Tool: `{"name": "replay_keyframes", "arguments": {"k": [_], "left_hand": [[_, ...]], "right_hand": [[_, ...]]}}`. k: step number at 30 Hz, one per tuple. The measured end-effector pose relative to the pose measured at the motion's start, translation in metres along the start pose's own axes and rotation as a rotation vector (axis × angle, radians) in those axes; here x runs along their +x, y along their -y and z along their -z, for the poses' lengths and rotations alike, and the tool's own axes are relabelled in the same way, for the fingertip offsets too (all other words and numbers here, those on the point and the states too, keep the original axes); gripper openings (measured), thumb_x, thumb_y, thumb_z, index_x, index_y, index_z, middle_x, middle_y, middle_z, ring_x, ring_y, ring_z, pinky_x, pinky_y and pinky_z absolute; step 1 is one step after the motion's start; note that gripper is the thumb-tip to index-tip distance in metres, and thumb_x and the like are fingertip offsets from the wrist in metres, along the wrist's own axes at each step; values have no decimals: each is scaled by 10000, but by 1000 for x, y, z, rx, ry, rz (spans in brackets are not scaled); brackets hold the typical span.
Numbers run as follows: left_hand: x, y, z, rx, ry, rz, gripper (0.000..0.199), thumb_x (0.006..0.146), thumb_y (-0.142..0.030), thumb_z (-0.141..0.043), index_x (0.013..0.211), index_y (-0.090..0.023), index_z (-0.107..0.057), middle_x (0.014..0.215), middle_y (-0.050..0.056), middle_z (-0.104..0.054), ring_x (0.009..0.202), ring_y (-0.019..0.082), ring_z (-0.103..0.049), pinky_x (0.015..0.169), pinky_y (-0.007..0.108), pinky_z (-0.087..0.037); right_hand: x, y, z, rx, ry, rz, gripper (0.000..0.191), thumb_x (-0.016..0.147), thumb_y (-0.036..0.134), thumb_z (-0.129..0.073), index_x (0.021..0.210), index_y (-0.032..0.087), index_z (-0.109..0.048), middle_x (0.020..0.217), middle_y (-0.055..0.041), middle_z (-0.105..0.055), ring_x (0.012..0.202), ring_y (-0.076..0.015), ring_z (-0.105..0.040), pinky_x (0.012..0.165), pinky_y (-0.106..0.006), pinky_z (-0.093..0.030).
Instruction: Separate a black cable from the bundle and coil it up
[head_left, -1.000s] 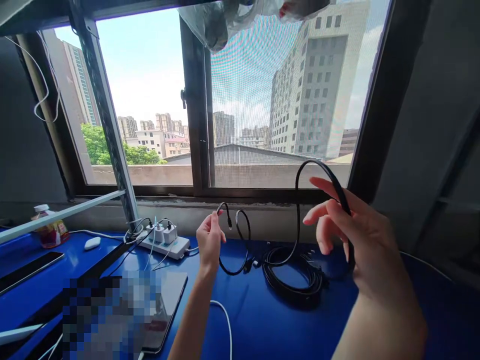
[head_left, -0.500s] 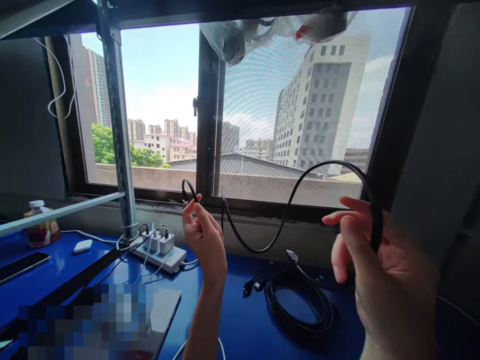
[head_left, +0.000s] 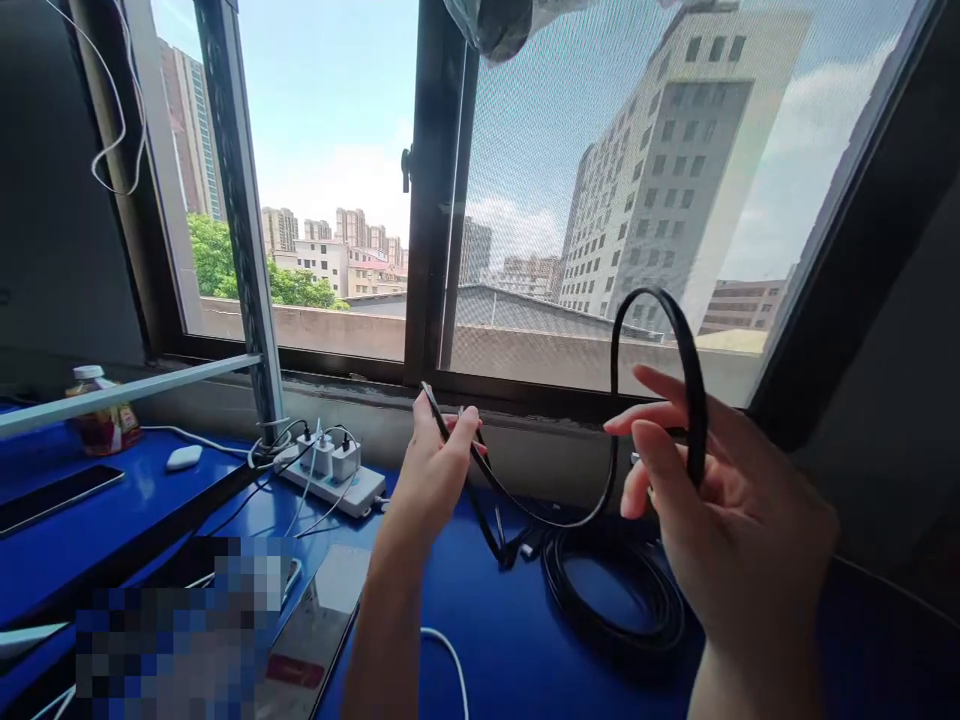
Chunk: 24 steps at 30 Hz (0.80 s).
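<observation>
A black cable [head_left: 565,523] hangs in a sagging curve between my two hands, above the blue tabletop. My left hand [head_left: 431,470] is closed on one stretch of it, pinching with thumb and fingers; a length dangles below that hand. At the right, my right hand [head_left: 731,510] holds the cable in the crook of thumb and fingers, with a tall loop rising over it and the fingertips partly curled. Below the hands a coiled black cable [head_left: 551,580] lies on the table, partly hidden by my right hand.
A white power strip [head_left: 330,485] with several chargers stands by the metal shelf post [head_left: 244,230]. Farther left are a phone [head_left: 56,500], a small white case [head_left: 184,458] and a bottle [head_left: 105,420]. A flat glossy device [head_left: 322,620] lies front left. Behind is a window [head_left: 427,250].
My left hand has moved right, nearer my right hand, and its cable end no longer stands up above the fingers. The right hand's loop has become narrower and taller. The view has tilted down.
</observation>
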<state>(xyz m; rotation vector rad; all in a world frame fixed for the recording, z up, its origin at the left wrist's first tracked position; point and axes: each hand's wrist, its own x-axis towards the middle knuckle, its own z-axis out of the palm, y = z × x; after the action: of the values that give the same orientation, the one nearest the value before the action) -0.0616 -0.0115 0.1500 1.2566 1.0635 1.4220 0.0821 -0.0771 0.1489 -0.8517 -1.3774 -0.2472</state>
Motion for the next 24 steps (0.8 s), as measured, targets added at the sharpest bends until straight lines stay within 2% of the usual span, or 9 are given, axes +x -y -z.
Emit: {"name": "replay_keyframes", "arguments": {"k": [2, 4, 7, 11, 14, 16, 19, 24], "left_hand": [[-2, 1, -1, -2, 96, -6, 440, 837, -293, -532, 1242, -162, -422, 904, 56, -685, 635, 130, -630, 579, 238, -457], [-5, 1, -3, -39, 155, -38, 380, 856, -289, -501, 1209, -157, -451, 867, 47, -692, 631, 125, -634, 608, 238, -469], [-9, -1, -5, -133, 166, -99, 277, 856, -257, -496, 1115, -162, -513, 792, 33, -694, 676, 133, -649, 640, 234, -483], [-12, -5, -7, -275, 164, -125, 127, 842, -206, -504, 949, -167, -560, 707, 29, -677, 701, 145, -658, 628, 223, -487], [-15, -9, -9, -309, 218, -89, 67, 840, -210, -505, 866, -163, -545, 709, 39, -675, 733, 149, -661, 628, 215, -485], [-17, -9, -12, -307, 226, -95, 67, 834, -226, -516, 838, -163, -540, 739, 41, -681, 753, 151, -659, 633, 213, -487], [-18, -6, -19, -291, 178, -131, 125, 842, -282, -513, 841, -164, -555, 751, 39, -680, 765, 158, -656, 628, 215, -491], [-13, 1, -30, -322, 175, -73, 293, 899, -363, -401, 829, -159, -599, 850, 49, -686, 827, 181, -657, 674, 250, -501]], "right_hand": [[-1, 3, 0, -32, 24, 2, 149, 852, 270, -594, 976, 280, -676, 829, 15, -663, 366, -16, -447, 296, -153, -344], [-2, 7, 0, -46, 60, -23, 196, 842, 291, -609, 1027, 294, -674, 761, 25, -651, 352, -20, -432, 284, -151, -334], [-1, 12, 0, -104, 113, -71, 191, 810, 365, -636, 975, 288, -693, 656, 40, -617, 338, -26, -424, 274, -144, -314], [3, 16, 1, -251, 169, -116, 224, 762, 470, -647, 825, 263, -705, 418, 58, -469, 341, -62, -449, 316, -146, -349], [5, 17, 1, -240, 248, -136, 244, 746, 491, -644, 830, 270, -704, 429, 49, -505, 318, -68, -431, 287, -158, -309], [5, 15, -1, -211, 313, -135, 279, 738, 504, -638, 879, 272, -699, 470, 47, -553, 302, -66, -417, 268, -163, -297], [3, 11, -9, -204, 370, -122, 370, 702, 512, -656, 955, 243, -684, 504, 45, -588, 325, -75, -467, 288, -160, -347], [0, 5, -18, -273, 332, -71, 232, 775, 391, -611, 963, 278, -688, 499, 53, -579, 387, -61, -489, 395, -161, -385]]}}
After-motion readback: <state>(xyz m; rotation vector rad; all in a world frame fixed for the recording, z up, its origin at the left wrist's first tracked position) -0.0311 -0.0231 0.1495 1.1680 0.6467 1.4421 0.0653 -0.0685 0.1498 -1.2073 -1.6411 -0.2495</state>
